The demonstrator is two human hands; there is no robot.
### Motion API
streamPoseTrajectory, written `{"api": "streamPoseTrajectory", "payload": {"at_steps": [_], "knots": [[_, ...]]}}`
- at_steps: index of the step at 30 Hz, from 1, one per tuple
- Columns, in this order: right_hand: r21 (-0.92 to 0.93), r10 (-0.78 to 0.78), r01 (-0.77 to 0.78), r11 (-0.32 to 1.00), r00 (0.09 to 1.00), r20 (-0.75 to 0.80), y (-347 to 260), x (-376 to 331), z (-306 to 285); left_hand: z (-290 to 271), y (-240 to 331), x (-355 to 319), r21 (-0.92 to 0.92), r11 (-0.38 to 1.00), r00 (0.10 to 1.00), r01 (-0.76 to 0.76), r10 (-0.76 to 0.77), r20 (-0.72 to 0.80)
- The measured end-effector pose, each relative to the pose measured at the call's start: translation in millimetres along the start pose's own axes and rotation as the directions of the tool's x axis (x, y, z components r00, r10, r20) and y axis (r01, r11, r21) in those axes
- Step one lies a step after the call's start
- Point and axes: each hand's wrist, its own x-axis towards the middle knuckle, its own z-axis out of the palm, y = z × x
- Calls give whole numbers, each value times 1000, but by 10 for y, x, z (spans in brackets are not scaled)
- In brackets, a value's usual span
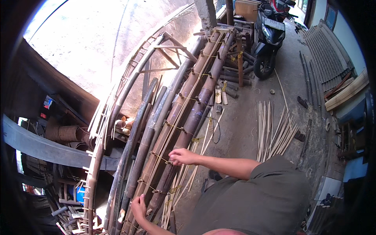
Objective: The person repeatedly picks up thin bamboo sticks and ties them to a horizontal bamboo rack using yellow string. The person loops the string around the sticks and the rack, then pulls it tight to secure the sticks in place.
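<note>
Long bamboo poles [203, 94] lie side by side on a raised rack, with thin split strips [172, 133] running along them. Short pegs [197, 100] stick up in pairs, with yellow cord tied across. My right hand [182, 156] is over the right-hand pole beside one pair of pegs, its fingers pinched together; what they hold, if anything, is too small to make out. Nearer the lower edge, my left hand [138, 206] rests at the poles, its thumb apart from the fingers. Nothing shows in its grasp, though its palm is hidden.
A curved bamboo frame with rungs [94, 176] stands to the left, next to a grey curved band [51, 147]. Pale bamboo strips [274, 133] lie fanned on the floor at right. A motorbike [268, 39] is parked at the far end. Corrugated sheets [327, 55] line the right wall.
</note>
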Motion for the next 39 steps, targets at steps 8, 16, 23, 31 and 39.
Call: {"api": "streamPoseTrajectory", "payload": {"at_steps": [8,16,23,31,39], "knots": [[-129,34,-68,989,966,-255,182,-466,-1728,245,226,855,250,961,991,118,-129,27],[16,103,-108,994,877,-469,112,-1068,-3397,746,3273,1768,-53,916,916,-398,392,-89],[-34,82,-108,994,894,-440,-664,-1375,-4771,1516,6190,2243,-322,755,801,-571,599,-17],[-69,-57,21,997,817,-574,-1200,-1256,-6555,2542,8384,3300,-254,676,715,-692,690,-112],[141,135,-59,988,766,-628,-1604,-886,-7498,3073,9097,3974,-235,778,810,-583,581,-86]]}}
